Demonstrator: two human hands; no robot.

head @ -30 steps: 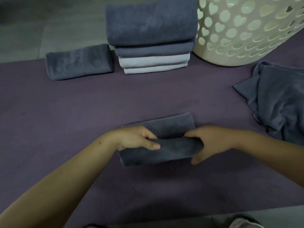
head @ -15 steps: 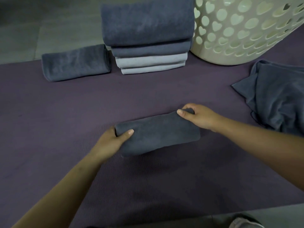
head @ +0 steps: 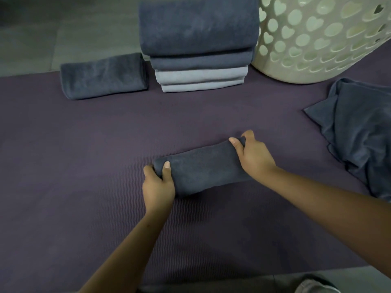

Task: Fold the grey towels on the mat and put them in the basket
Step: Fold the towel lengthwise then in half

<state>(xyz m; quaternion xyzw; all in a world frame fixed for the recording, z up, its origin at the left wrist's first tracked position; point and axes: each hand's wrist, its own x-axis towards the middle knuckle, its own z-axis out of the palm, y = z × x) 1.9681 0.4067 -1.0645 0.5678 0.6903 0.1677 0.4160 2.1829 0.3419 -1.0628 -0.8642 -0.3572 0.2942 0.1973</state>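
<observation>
Head view: the folded towel [head: 203,168] is held at both ends; the left hand [head: 157,185] is curled round the near-left end with the thumb on top, and the right hand [head: 251,154] pinches the far-right end. One second ago the last fold was being pressed down; now the fold is shut and the bundle has been gripped for lifting, though it is seen low on the mat [head: 84,144]. Folding looks done for this one. Beyond it, a rolled towel [head: 103,76] and a stack of towels [head: 198,45] are set beside the basket [head: 313,39]; a loose towel [head: 359,132] is left unfolded at the right.
</observation>
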